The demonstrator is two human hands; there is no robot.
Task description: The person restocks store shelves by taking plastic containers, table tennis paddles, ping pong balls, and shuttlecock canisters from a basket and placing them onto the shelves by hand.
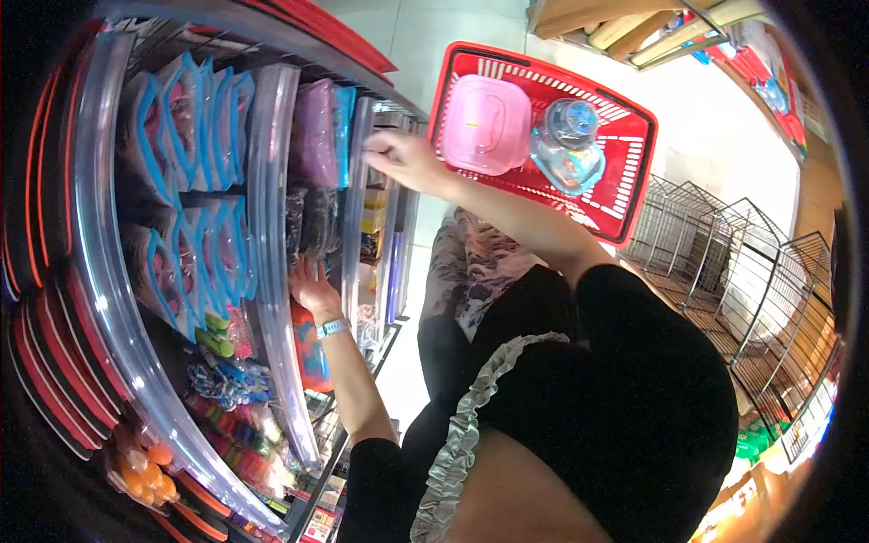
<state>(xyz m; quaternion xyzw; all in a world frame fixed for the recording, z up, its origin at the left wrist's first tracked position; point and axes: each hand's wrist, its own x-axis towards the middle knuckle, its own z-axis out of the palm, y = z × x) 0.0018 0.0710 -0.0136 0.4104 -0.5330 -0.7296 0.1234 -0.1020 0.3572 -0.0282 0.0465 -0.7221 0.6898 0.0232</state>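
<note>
My left hand (314, 288), with a light blue band at the wrist, reaches into a shelf row at the lower edge of dark plastic-wrapped packets (319, 220). Its fingers are stretched out, and I cannot tell whether they press on the packets. Just below it lies a red and blue package (310, 353). My right hand (403, 161) is raised beside the clear shelf edge, slightly blurred, thumb and fingers apart with nothing between them. Purple packets (314, 136) and a bright blue packet (344, 136) are shelved nearby.
A red basket (638, 167) on the floor holds a pink plastic container (487, 125) and a clear, blue-lidded container (570, 149). Blue-edged pouches (186, 118) fill the shelf at left. Black wire racks (715, 244) stand at right, a wooden shelf (588, 14) at the top.
</note>
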